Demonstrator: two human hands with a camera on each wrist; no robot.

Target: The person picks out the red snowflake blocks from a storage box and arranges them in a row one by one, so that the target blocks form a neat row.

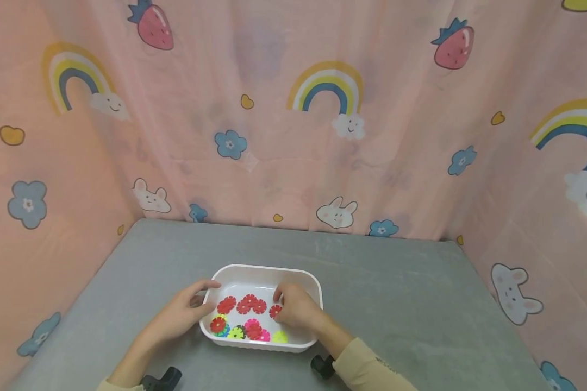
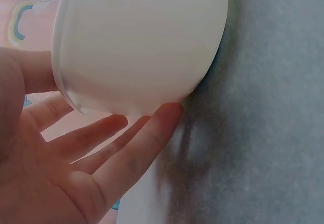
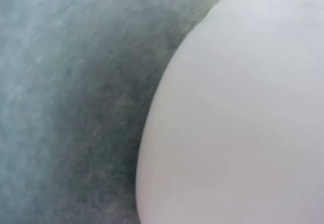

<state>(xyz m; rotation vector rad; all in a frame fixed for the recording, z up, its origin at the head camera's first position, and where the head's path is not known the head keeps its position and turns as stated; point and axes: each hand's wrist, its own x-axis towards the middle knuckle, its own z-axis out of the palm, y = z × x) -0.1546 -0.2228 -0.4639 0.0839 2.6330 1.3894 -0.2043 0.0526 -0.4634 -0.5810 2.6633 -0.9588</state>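
A white tray [image 1: 264,267] holds several flower-shaped pieces: red ones [image 1: 251,304] in the middle, with yellow, pink, green and blue ones nearer its front wall. My left hand [image 1: 183,309] grips the tray's left end; in the left wrist view, part of the hand [image 2: 76,163] passes behind the rim of the tray [image 2: 142,42] while fingertips touch the outer wall. Inside the tray's right half, my right hand [image 1: 297,308] pinches a red flower piece [image 1: 275,311] between thumb and finger. The right wrist view shows the tray's outer wall [image 3: 238,118], with my right hand hidden.
The tray stands on a grey table [image 1: 396,304]. Behind and at both sides hangs a pink curtain [image 1: 274,179] with printed rainbows, strawberries and rabbits. A yellow piece [image 1: 280,337] lies by the tray's front wall. Black wrist devices [image 1: 162,379] show near both sleeves.
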